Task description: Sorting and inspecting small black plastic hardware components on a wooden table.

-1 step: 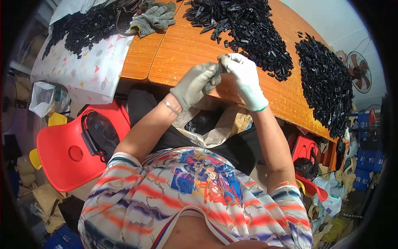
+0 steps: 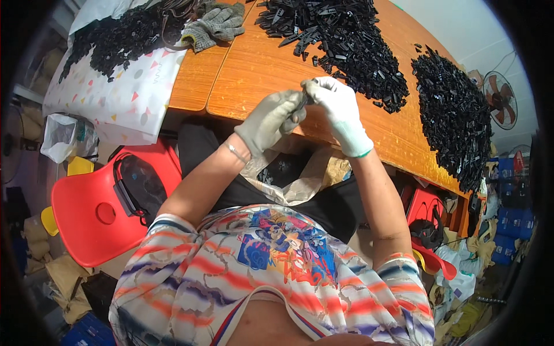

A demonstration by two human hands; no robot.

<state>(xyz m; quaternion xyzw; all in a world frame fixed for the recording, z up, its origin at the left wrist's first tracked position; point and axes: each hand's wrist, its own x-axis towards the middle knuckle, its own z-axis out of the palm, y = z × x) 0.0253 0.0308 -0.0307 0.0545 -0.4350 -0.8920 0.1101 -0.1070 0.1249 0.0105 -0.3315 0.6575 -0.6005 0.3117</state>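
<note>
Both my hands wear pale work gloves and meet above the near edge of the wooden table. My left hand is closed around a small black plastic piece, mostly hidden by its fingers. The fingertips of my right hand pinch the upper end of that same piece. Below them, on my lap, a whitish sack gapes, with dark pieces inside. Just beyond my hands spreads a heap of black plastic parts.
Another heap of black parts lies at the table's right. To the left, small black pieces cover a patterned sheet, near grey knitted gloves. A red chair stands at my left, a fan far right.
My right hand has shifted slightly down toward me, still pinching the black piece. My left hand has barely moved.
</note>
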